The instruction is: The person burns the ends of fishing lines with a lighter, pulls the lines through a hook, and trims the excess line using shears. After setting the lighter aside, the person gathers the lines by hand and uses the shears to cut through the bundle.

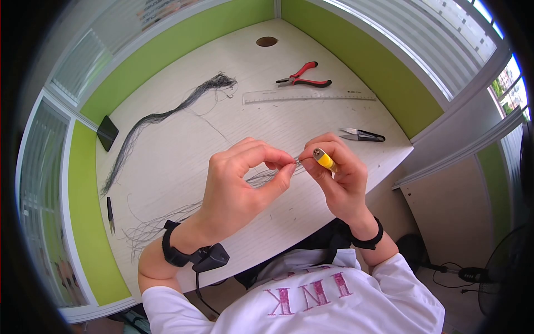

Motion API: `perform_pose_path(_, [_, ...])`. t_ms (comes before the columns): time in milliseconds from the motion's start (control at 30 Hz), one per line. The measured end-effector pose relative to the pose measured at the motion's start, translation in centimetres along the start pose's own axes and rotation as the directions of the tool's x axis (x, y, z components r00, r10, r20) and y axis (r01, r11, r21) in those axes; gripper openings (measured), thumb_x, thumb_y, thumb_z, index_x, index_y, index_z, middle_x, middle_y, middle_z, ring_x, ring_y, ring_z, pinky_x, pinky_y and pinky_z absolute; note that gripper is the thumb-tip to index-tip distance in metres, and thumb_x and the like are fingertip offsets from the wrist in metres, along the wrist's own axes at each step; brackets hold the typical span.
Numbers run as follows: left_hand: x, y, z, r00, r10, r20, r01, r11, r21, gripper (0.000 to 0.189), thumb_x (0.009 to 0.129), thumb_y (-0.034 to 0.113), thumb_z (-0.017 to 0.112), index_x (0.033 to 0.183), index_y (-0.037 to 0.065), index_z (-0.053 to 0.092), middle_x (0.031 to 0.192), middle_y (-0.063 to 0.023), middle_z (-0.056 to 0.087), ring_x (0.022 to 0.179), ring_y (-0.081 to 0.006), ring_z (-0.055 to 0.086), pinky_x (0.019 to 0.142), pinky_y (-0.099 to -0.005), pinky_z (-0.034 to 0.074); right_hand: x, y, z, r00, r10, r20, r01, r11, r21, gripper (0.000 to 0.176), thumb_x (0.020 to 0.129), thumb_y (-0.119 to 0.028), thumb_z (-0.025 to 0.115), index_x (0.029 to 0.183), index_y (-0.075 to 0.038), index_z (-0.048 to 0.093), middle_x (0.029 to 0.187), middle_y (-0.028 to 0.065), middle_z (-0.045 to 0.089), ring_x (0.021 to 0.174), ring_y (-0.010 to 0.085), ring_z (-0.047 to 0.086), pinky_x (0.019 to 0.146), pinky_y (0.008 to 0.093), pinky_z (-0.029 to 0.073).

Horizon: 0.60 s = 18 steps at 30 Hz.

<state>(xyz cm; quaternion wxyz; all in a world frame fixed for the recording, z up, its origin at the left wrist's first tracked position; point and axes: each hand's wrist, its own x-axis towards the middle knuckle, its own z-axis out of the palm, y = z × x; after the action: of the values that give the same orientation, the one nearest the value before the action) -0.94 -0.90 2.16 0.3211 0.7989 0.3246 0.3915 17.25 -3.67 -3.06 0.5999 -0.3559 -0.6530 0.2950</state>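
Note:
Thin dark strands [260,178] run from the lower left of the white table up to my fingers. My left hand [242,178] pinches them between thumb and forefinger at the centre of the view. Close beside it, my right hand [340,177] is closed around a yellow lighter [325,160] with a metal top, and its thumb and forefinger meet at the end of the strands. The fingertips of both hands nearly touch. Part of the strands is hidden behind my left hand.
On the table [167,167] lie a dark thread bundle [161,116], red-handled pliers [305,77], a clear ruler [308,97], black snips [364,135], tweezers-like tool [110,214] and a black flat object [107,133]. Green partitions [367,67] border it.

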Motion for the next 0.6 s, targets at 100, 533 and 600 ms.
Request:
perform_pose_path(100, [0.07, -0.03, 0.30, 0.997, 0.030, -0.069, -0.028, 0.999, 0.028, 0.007, 0.073, 0.001, 0.072, 0.079, 0.001, 0.068, 0.073, -0.0071, 0.067, 0.071, -0.0189, 0.063, 0.065, -0.0294, 0.049, 0.06, -0.12, 0.08, 1.000, -0.023, 0.006, 0.023, 0.999, -0.022, 0.015, 0.083, 0.010, 0.061, 0.096, 0.002, 0.061, 0.093, 0.0076, 0.059, 0.081, 0.0152, 0.061, 0.069, 0.0253, 0.049])
perform_pose_path(533, [-0.02, -0.28, 0.26, 0.998, -0.040, -0.049, 0.037, 0.997, -0.074, 0.006, 0.075, 0.000, 0.071, 0.080, 0.000, 0.070, 0.076, -0.0086, 0.068, 0.069, -0.0164, 0.063, 0.065, -0.0270, 0.049, -0.15, -0.26, 0.07, 1.000, -0.013, 0.011, 0.014, 0.998, -0.055, 0.020, 0.079, 0.012, 0.061, 0.098, 0.004, 0.061, 0.093, 0.0090, 0.059, 0.081, 0.0166, 0.062, 0.067, 0.0253, 0.050])
perform_pose_path(600, [-0.05, -0.33, 0.26, 0.995, -0.098, -0.037, 0.093, 0.989, -0.119, 0.006, 0.075, 0.001, 0.070, 0.081, -0.001, 0.070, 0.076, -0.0092, 0.068, 0.069, -0.0156, 0.063, 0.065, -0.0265, 0.049, -0.15, -0.24, 0.09, 1.000, -0.025, 0.015, 0.026, 0.997, -0.072, 0.021, 0.079, 0.013, 0.061, 0.097, 0.004, 0.061, 0.093, 0.0090, 0.059, 0.081, 0.0167, 0.062, 0.067, 0.0253, 0.050])
